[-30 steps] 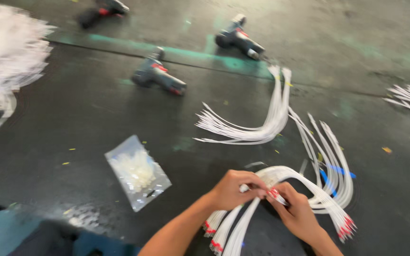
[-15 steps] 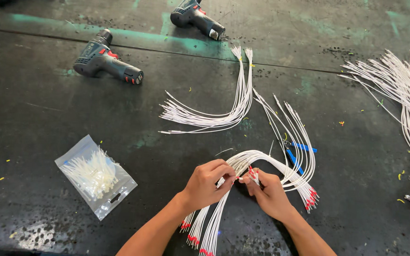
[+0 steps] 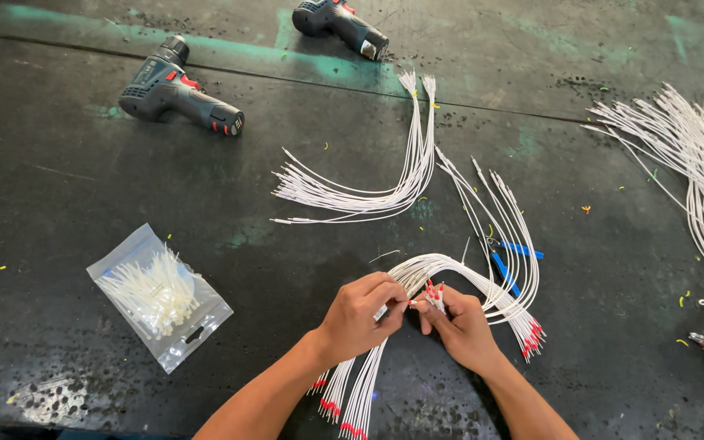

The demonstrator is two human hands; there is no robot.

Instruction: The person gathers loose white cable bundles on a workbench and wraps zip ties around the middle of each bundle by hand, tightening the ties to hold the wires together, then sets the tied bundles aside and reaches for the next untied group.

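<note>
Both hands meet over a bent wire bundle on the counter. Left hand fingers pinch white wires; right hand fingers pinch red-tipped ends. Cable-tie bag lies left.

A workshop: cordless drills, white wire bundles, bagged cable ties (dark, scuffed workbench).

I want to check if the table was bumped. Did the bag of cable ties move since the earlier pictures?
No. The bag of cable ties lies in the same place relative to the nearer cordless drill and the loose wire bundle; only the head camera shifted.
</note>
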